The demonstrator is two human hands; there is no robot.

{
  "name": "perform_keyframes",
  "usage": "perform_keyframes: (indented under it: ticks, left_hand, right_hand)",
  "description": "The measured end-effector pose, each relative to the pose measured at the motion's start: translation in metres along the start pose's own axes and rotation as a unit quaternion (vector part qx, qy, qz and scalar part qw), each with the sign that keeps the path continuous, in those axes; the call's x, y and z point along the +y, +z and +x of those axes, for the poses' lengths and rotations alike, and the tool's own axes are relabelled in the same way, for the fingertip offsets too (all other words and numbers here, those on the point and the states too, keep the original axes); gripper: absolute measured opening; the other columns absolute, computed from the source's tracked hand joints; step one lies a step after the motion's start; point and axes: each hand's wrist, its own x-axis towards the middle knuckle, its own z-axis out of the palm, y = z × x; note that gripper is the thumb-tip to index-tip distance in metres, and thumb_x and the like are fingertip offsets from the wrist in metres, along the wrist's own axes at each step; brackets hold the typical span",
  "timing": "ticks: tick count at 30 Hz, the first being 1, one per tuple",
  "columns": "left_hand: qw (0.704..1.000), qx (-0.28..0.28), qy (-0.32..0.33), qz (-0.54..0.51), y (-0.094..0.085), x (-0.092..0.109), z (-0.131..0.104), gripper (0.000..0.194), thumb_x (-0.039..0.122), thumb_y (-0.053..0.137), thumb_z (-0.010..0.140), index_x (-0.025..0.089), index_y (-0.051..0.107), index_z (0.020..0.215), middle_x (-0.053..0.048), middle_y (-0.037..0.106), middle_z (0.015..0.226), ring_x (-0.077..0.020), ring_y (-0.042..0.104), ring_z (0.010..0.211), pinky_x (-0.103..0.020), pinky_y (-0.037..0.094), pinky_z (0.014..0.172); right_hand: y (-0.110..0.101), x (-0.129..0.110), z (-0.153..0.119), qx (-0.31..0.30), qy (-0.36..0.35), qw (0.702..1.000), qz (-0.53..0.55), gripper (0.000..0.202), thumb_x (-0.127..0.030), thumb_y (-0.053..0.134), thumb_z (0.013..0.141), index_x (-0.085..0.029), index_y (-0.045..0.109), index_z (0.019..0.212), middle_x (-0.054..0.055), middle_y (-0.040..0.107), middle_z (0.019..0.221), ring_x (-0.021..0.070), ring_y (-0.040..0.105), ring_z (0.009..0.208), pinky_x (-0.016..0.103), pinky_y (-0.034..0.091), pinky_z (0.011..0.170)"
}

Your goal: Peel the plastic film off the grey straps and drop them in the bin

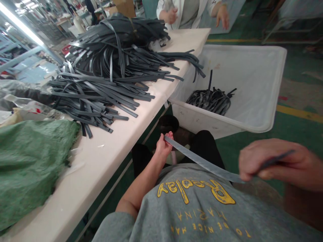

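Observation:
A dark grey strip (202, 162) stretches across my lap, between my two hands. My left hand (164, 145) holds its far end, fingers curled round it and palm up. At the right, my right hand (275, 164), blurred, is closed on the other end, and a short dark end sticks out past its fingers. Many similar dark strips (101, 84) lie in piles on the pale table (101, 168), some hanging over its edge.
A large white bin (254, 84) beyond my knees holds a heap of dark strips (214, 101). Green woven sacking (32, 164) lies on the table at the left. Another person (189, 15) is across the table's far end, both hands showing.

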Motion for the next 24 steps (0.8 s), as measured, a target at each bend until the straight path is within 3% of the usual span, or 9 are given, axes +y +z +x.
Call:
perform_keyframes:
  ticks: [3,6,9,11,13,18,22,24]
  left_hand:
    - [0.999,-0.022,0.024,0.015,0.003,-0.006,-0.002,0.026,0.025,0.042,0.1,0.013,0.058,0.116,-0.007,0.07,0.088,-0.01,0.067,0.067,-0.019,0.054,0.062]
    - [0.987,-0.112,0.015,0.11,0.001,-0.018,-0.012,0.027,0.024,0.051,0.095,0.015,0.059,0.119,-0.007,0.071,0.087,-0.0122,0.066,0.063,-0.022,0.053,0.057]
    - [0.941,-0.239,0.013,0.24,-0.005,-0.027,-0.022,0.039,0.036,0.062,0.089,0.014,0.058,0.121,-0.007,0.071,0.085,-0.0141,0.067,0.062,-0.023,0.052,0.056]
    - [0.904,-0.299,0.011,0.305,-0.008,-0.029,-0.027,0.046,0.043,0.065,0.086,0.014,0.058,0.121,-0.008,0.071,0.086,-0.0148,0.067,0.063,-0.024,0.051,0.059]
    - [0.867,-0.338,0.002,0.366,-0.011,-0.029,-0.032,0.047,0.047,0.064,0.086,0.014,0.059,0.12,-0.009,0.071,0.089,-0.0149,0.068,0.065,-0.024,0.051,0.062]
    - [0.791,-0.393,-0.048,0.467,-0.014,-0.031,-0.038,0.045,0.048,0.06,0.089,0.014,0.06,0.118,-0.01,0.071,0.089,-0.0149,0.067,0.063,-0.025,0.051,0.061]
    - [0.799,-0.376,-0.062,0.465,-0.017,-0.033,-0.035,0.044,0.049,0.059,0.089,0.013,0.059,0.115,-0.009,0.071,0.083,-0.0146,0.066,0.058,-0.024,0.049,0.056]
    - [0.811,-0.365,-0.059,0.453,-0.017,-0.033,-0.034,0.044,0.048,0.06,0.088,0.013,0.059,0.114,-0.008,0.07,0.08,-0.014,0.065,0.055,-0.023,0.047,0.053]
  right_hand:
    - [-0.013,0.008,-0.017,0.029,0.02,0.995,0.096,0.013,-0.034,0.063,0.093,-0.03,0.073,0.1,0.006,0.073,0.069,0.0159,0.069,0.061,0.027,0.055,0.057]
    - [-0.009,0.049,-0.008,0.069,0.125,0.974,0.178,0.02,-0.045,0.066,0.089,-0.027,0.075,0.091,0.006,0.074,0.072,0.0162,0.068,0.06,0.027,0.053,0.056]
    - [-0.001,0.101,0.019,0.148,0.194,0.948,0.203,0.035,-0.055,0.068,0.084,-0.021,0.075,0.086,0.01,0.073,0.108,0.0213,0.07,0.089,0.034,0.055,0.078]
    - [0.001,0.131,0.037,0.188,0.196,0.93,0.246,0.035,-0.054,0.071,0.081,-0.019,0.074,0.085,0.01,0.062,0.132,0.0269,0.058,0.118,0.039,0.048,0.097]
    - [-0.001,0.15,0.051,0.208,0.187,0.912,0.301,0.034,-0.052,0.074,0.079,-0.019,0.074,0.085,0.009,0.056,0.139,0.0293,0.044,0.134,0.043,0.04,0.106]
    - [-0.019,0.154,0.067,0.222,0.134,0.896,0.361,0.041,-0.055,0.075,0.077,-0.019,0.073,0.098,0.011,0.062,0.132,0.0295,0.049,0.129,0.048,0.041,0.106]
    - [-0.032,0.142,0.062,0.234,0.04,0.872,0.428,0.031,-0.05,0.07,0.083,-0.021,0.073,0.093,0.007,0.069,0.12,0.0258,0.059,0.119,0.047,0.041,0.108]
    - [-0.034,0.141,0.056,0.238,0.032,0.858,0.455,0.026,-0.048,0.069,0.084,-0.023,0.073,0.087,0.003,0.07,0.118,0.0243,0.059,0.119,0.047,0.043,0.106]
